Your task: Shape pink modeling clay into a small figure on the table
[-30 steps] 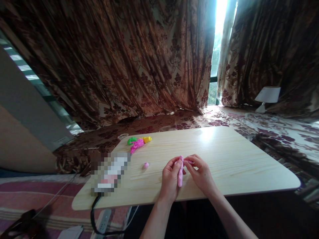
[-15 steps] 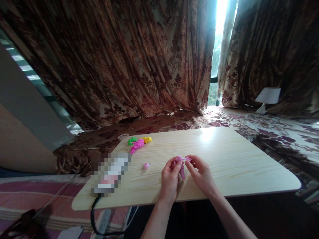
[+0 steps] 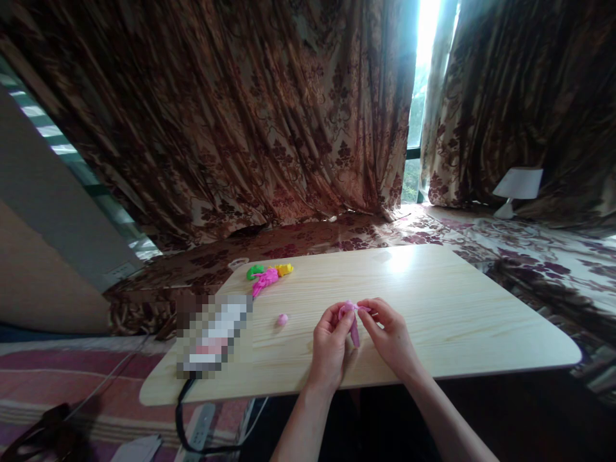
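Note:
My left hand (image 3: 332, 333) pinches a soft light-pink piece (image 3: 355, 335) between thumb and fingers, above the near half of the table. One flat strip of it hangs down below the fingers, and a rounded part shows at the top. My right hand (image 3: 387, 332) is closed at the fingertips on a thin end of the same piece, just to the right. What the piece is made of I cannot tell; part of it is hidden by the fingers. A small light-pink ball (image 3: 282, 319) lies on the tabletop to the left of my hands.
On the light wooden table (image 3: 457, 308), a magenta bundle (image 3: 265, 280), a green piece (image 3: 255, 273) and a yellow piece (image 3: 285, 270) lie together at the far left. A blurred-out object (image 3: 216, 337) with a black cable is at the left edge. A white lamp (image 3: 517, 186) stands behind.
The fingertips of my right hand have drawn slightly closer together on the thin end, which now looks narrower. My left hand has shifted very slightly right; everything on the table stays put.

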A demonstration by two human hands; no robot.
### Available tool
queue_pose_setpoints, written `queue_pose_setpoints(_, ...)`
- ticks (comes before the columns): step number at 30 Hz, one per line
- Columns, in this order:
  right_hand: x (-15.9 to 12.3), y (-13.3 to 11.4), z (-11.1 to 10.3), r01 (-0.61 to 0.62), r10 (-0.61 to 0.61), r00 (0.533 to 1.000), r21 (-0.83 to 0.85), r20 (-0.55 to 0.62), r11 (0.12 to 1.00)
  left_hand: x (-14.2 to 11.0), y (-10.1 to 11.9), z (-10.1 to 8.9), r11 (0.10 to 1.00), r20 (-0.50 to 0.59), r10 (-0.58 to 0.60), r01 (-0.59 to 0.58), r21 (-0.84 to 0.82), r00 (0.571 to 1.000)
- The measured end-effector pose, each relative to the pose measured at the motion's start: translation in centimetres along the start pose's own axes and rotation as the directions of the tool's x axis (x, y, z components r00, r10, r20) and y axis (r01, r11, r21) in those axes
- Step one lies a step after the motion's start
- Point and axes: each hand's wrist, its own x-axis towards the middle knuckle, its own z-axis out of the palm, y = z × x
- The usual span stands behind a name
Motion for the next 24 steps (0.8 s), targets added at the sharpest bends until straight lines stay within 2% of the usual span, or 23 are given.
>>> queue_pose_setpoints(15,0.17,-0.59,-0.14,-0.01,0.009,0.999,0.028,0.051,1.0,-0.05,-0.01,-0.01,1.0,0.018,-0.007,0.007,0.001,1.0)
queue_pose_setpoints(21,0.09,0.01,0.0,-0.058,0.058,0.998,0.027,0.024,0.998,0.08,0.06,-0.18,1.0,0.021,-0.015,0.015,-0.027,1.0)
queue_pose_setpoints(24,0.03,0.12,0.28,-0.075,0.075,0.996,0.006,0.048,0.997,0.11,0.18,-0.34,0.999,0.008,-0.009,0.009,-0.048,1.0)
